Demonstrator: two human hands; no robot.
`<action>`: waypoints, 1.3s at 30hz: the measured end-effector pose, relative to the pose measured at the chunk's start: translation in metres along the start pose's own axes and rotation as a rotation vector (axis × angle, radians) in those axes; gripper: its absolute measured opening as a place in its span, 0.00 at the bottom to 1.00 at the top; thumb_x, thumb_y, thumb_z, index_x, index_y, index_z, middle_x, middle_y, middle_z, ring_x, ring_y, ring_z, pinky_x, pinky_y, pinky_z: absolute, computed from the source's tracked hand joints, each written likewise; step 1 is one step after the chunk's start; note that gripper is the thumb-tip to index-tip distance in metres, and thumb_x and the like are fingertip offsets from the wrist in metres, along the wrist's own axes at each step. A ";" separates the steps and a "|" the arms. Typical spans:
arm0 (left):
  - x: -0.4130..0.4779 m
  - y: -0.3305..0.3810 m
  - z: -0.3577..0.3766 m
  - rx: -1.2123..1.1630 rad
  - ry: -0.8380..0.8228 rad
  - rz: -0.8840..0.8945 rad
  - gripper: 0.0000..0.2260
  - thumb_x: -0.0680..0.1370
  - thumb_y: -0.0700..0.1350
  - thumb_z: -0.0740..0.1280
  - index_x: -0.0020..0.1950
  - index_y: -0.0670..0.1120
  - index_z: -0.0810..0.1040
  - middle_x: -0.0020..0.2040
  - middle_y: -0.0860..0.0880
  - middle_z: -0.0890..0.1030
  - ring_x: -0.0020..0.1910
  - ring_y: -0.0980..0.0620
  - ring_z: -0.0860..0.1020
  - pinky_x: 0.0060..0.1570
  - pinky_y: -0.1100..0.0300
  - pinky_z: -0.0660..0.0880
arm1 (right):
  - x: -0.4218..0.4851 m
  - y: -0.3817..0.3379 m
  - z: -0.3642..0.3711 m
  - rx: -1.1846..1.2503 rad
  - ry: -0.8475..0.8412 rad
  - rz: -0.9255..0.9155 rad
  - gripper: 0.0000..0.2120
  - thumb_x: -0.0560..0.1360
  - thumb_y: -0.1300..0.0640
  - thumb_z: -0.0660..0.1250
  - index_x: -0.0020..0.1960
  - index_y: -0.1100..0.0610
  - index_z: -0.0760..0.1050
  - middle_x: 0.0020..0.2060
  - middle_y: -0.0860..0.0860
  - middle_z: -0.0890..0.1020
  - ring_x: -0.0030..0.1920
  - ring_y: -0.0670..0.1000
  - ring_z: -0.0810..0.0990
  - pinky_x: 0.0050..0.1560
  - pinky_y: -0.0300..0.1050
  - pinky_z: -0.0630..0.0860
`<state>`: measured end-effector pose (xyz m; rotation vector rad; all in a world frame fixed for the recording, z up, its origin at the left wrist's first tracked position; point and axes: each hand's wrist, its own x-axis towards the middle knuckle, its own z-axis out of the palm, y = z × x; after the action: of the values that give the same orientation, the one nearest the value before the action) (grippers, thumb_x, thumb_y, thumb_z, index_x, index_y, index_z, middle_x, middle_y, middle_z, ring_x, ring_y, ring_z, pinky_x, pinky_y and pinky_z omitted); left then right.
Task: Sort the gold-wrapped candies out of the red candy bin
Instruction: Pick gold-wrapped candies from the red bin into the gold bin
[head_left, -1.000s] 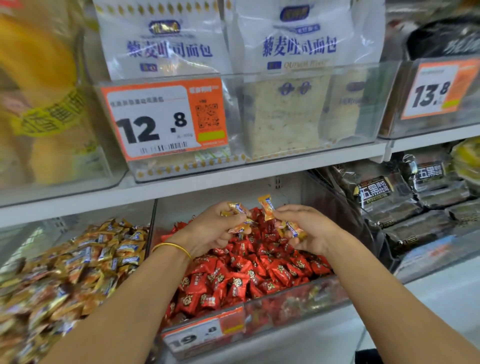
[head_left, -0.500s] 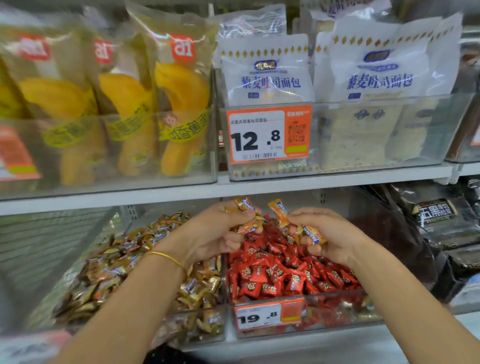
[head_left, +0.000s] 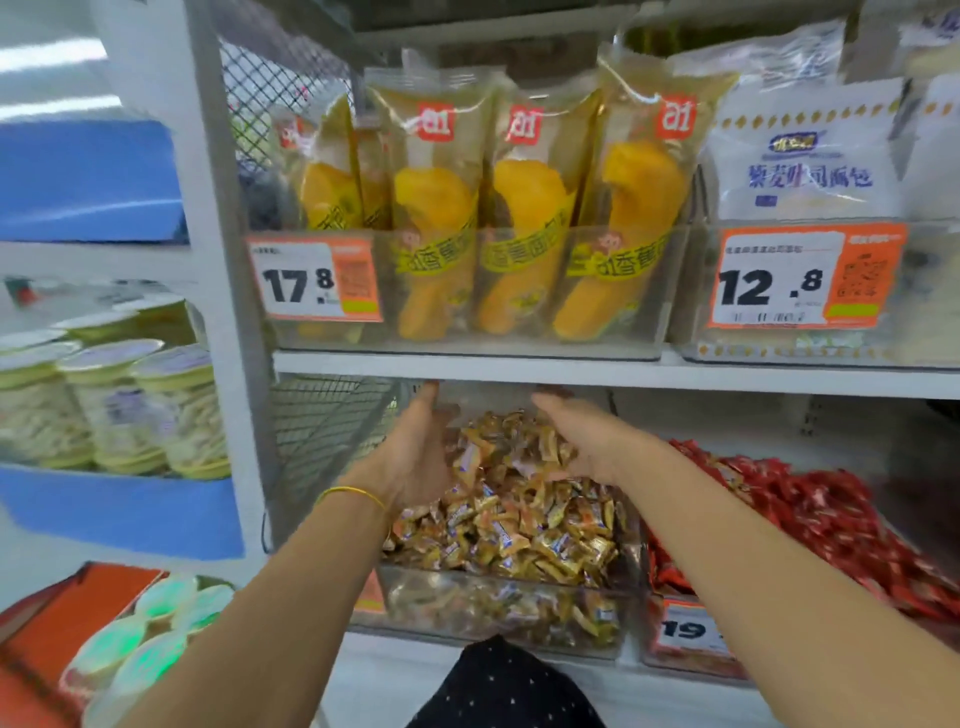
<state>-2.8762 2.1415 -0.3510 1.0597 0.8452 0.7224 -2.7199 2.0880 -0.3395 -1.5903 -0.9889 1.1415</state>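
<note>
My left hand (head_left: 415, 462) and right hand (head_left: 587, 441) spread slack, gripping nothing, over the clear plastic bin (head_left: 498, 608) of gold-wrapped candies (head_left: 519, 519). Beside it, the red candy bin (head_left: 691, 667) holds red-wrapped candies (head_left: 810, 509).

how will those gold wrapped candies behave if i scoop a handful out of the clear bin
The gold-wrapped candies are small and loosely heaped, so probably light and apt to slide or spill off a scoop. Their shiny wrappers look slick, with ends that likely crumple. The clear bin wall should stop pushed ones.
</note>
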 end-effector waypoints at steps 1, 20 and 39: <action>0.000 0.000 -0.002 0.042 -0.001 0.020 0.30 0.78 0.65 0.45 0.71 0.48 0.66 0.68 0.46 0.71 0.68 0.46 0.67 0.68 0.47 0.61 | 0.000 0.000 -0.001 0.034 -0.011 -0.009 0.28 0.78 0.43 0.58 0.74 0.52 0.59 0.74 0.52 0.62 0.70 0.57 0.65 0.50 0.53 0.79; -0.003 -0.087 0.231 0.821 -0.514 0.579 0.13 0.78 0.37 0.61 0.53 0.53 0.79 0.55 0.46 0.81 0.55 0.45 0.78 0.55 0.55 0.73 | -0.135 0.075 -0.250 -0.188 0.415 -0.123 0.12 0.79 0.70 0.56 0.56 0.61 0.74 0.53 0.61 0.80 0.50 0.55 0.82 0.46 0.43 0.81; 0.100 -0.134 0.311 1.775 -0.802 0.443 0.14 0.76 0.47 0.67 0.61 0.48 0.76 0.63 0.49 0.75 0.61 0.48 0.73 0.61 0.53 0.70 | -0.092 0.114 -0.279 -1.497 -0.214 0.447 0.06 0.77 0.65 0.57 0.45 0.64 0.72 0.34 0.52 0.70 0.37 0.54 0.71 0.37 0.43 0.67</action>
<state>-2.5449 2.0444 -0.4235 2.8934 0.3511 -0.4040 -2.4636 1.9108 -0.3844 -2.9918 -1.9075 0.7882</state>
